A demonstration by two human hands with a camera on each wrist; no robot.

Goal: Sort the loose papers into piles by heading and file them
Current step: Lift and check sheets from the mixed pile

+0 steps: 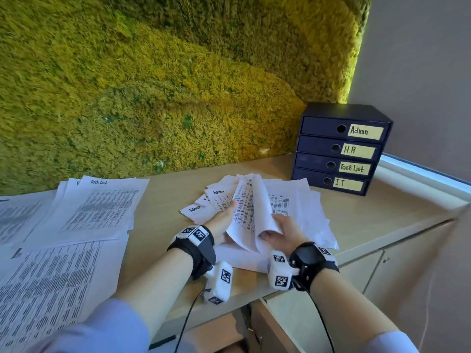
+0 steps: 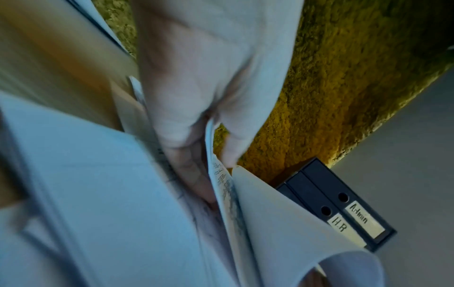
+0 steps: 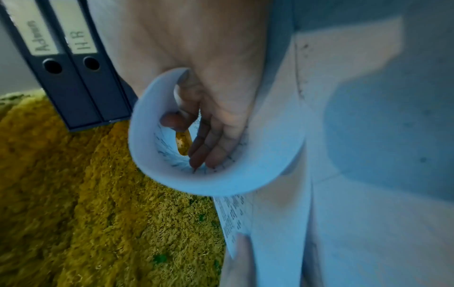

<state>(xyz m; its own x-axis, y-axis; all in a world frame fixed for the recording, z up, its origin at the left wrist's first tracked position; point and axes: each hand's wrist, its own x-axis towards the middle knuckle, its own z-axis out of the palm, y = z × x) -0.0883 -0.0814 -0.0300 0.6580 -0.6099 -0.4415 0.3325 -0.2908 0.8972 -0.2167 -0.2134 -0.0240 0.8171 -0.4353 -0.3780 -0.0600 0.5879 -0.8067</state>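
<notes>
A loose heap of printed papers lies on the wooden table, with several headed "Admin" fanned out at its left. Both hands lift a curled sheet headed "H.R" from the heap. My left hand pinches its left edge between thumb and fingers. My right hand holds the right side, and the paper curls round its fingers. A dark blue file box stands at the back right, its drawers labelled Admin, H.R, Task List and IT, all shut.
A sorted pile headed "Task list" and more printed sheets cover the table's left side. A green moss wall runs behind the table and a grey wall stands on the right. Cabinet doors sit below the table edge.
</notes>
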